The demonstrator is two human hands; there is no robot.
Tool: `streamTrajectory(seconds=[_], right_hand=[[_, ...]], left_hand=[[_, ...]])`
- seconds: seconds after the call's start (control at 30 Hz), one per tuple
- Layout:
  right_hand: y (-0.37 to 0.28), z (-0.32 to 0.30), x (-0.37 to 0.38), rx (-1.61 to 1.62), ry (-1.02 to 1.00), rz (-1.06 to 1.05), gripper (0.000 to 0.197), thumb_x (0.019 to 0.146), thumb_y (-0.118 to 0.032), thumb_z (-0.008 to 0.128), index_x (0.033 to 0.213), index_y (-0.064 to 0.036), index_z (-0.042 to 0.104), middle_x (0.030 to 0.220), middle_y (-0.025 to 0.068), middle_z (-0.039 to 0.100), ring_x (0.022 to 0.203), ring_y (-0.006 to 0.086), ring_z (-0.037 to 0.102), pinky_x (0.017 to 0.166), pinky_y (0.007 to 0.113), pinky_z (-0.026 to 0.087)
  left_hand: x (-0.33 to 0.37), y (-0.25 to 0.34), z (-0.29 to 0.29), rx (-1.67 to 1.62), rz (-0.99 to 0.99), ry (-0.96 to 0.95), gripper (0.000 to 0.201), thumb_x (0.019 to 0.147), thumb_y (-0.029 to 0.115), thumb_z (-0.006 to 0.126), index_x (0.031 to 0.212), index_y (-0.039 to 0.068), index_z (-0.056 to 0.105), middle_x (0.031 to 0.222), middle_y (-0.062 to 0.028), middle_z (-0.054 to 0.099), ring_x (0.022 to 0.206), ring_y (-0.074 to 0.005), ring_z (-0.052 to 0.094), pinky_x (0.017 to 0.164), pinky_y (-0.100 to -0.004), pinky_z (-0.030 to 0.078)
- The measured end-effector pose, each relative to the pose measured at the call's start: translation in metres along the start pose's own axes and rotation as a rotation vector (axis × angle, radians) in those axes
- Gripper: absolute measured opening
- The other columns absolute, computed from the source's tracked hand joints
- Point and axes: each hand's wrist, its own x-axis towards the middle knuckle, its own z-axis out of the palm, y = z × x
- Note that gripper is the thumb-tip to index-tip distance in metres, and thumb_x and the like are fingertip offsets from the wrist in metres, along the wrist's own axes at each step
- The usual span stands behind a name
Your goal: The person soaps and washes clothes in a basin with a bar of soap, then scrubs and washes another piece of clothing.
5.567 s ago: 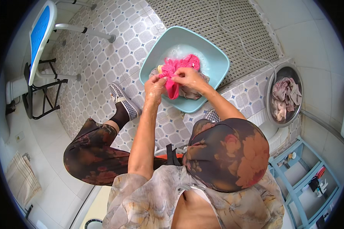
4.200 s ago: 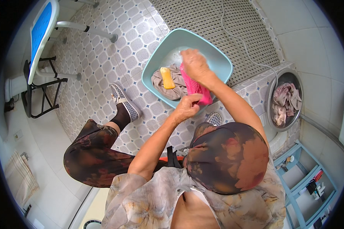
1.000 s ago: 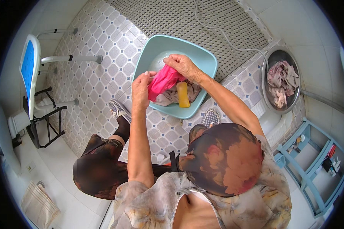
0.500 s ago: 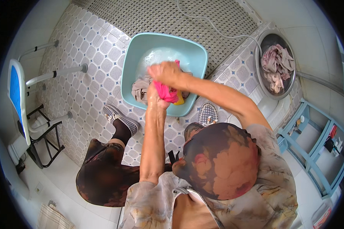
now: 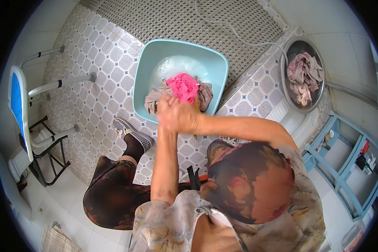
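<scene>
in the head view, a blurred right hand (image 5: 185,117) overlapped the left hand (image 5: 167,124) near a square pale-blue plastic basin (image 5: 217,69); neither grip could be told. a bunched bright-pink ribbed cloth (image 5: 184,85) lay inside among taupe garments (image 5: 155,97), the work apparently unfinished.

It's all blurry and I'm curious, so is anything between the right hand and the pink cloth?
Nothing visible: in this view, the right hand meets the near end of the pink cloth, though blur hides the exact grip.
</scene>
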Motion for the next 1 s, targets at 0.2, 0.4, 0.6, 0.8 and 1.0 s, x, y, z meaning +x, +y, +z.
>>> streamTrajectory(seconds=[0.2, 0.4, 0.6, 0.8, 1.0], right_hand=[[0.070, 0.012, 0.001, -0.015, -0.172, 0.140, 0.028, 0.092, -0.028, 0.049, 0.081, -0.0071, 0.064, 0.074, 0.0117, 0.068, 0.068, 0.0290, 0.070, 0.055, 0.045, 0.055], [0.082, -0.025, 0.014, 1.021, -0.508, 0.600, 0.062, 0.092, -0.060, 0.050, 0.103, -0.0021, 0.068, 0.092, 0.0180, 0.069, 0.085, 0.0259, 0.065, 0.079, 0.039, 0.050], [0.095, -0.045, 0.012, 0.951, -0.484, 0.399, 0.045, 0.087, -0.042, 0.069, 0.111, -0.0038, 0.067, 0.095, 0.0092, 0.068, 0.088, 0.0173, 0.062, 0.082, 0.032, 0.050], [0.125, -0.059, 0.019, 1.121, -0.278, 0.481, 0.029, 0.092, -0.032, 0.066, 0.100, -0.0046, 0.067, 0.082, -0.0012, 0.063, 0.074, 0.0079, 0.059, 0.065, 0.023, 0.048], [0.123, -0.035, 0.012, 1.309, 0.139, 0.837, 0.024, 0.095, -0.028, 0.060, 0.100, -0.0050, 0.062, 0.075, 0.0011, 0.061, 0.065, 0.0042, 0.058, 0.054, 0.020, 0.046]], left_hand=[[0.005, 0.129, 0.125, -0.748, -0.727, 0.279, 0.026, 0.098, 0.021, 0.049, 0.073, 0.013, 0.048, 0.068, -0.0006, 0.052, 0.065, -0.0169, 0.056, 0.062, -0.0333, 0.051], [0.016, 0.110, 0.049, -0.794, -0.402, 0.253, 0.019, 0.098, 0.024, 0.053, 0.090, 0.008, 0.059, 0.082, -0.0032, 0.058, 0.071, -0.0146, 0.058, 0.066, -0.0319, 0.050], [0.010, 0.128, 0.057, -0.239, -0.191, -0.025, 0.025, 0.095, 0.022, 0.060, 0.109, 0.002, 0.063, 0.097, -0.0022, 0.062, 0.096, -0.0104, 0.056, 0.087, -0.0250, 0.044], [0.009, 0.127, 0.046, 0.381, -0.154, -0.157, 0.032, 0.084, 0.028, 0.076, 0.100, 0.001, 0.072, 0.081, 0.0000, 0.066, 0.071, -0.0082, 0.057, 0.067, -0.0239, 0.047], [0.019, 0.103, 0.052, -0.328, -0.097, 0.090, 0.028, 0.090, 0.029, 0.069, 0.093, 0.001, 0.069, 0.083, -0.0020, 0.065, 0.072, -0.0095, 0.058, 0.066, -0.0239, 0.047]])
